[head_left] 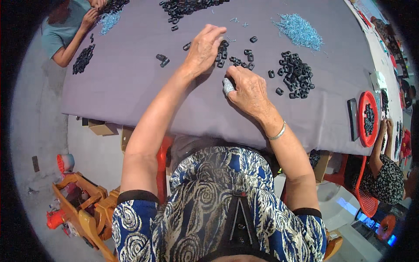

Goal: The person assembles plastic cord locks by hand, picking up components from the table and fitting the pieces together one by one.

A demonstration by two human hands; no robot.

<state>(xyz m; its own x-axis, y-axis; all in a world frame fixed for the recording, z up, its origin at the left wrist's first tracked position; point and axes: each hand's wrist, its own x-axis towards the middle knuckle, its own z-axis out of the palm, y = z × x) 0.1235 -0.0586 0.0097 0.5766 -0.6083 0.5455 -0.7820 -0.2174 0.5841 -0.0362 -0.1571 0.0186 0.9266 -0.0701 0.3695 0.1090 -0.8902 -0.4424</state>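
On the grey tablecloth, my left hand (204, 49) reaches over a loose group of small black ring-like plastic parts (224, 44). Its fingers are apart, and part of its inner side is hidden. Nearer to me and to the right rests my right hand (251, 91), with its fingers curled in toward the thumb; whatever they hold is out of sight. A silvery grey wrap (228, 86) covers that thumb. Several more black parts (248, 56) lie just beyond my right hand. To its right stands a dense pile of the same parts (297, 75).
A heap of small shiny bluish metal pieces (299, 31) lies far right. More black parts (187, 8) are piled at the far edge. A red basket (363, 120) and a black tray (352, 119) sit at the right edge. Co-workers' arms (74, 41) show at far left and right.
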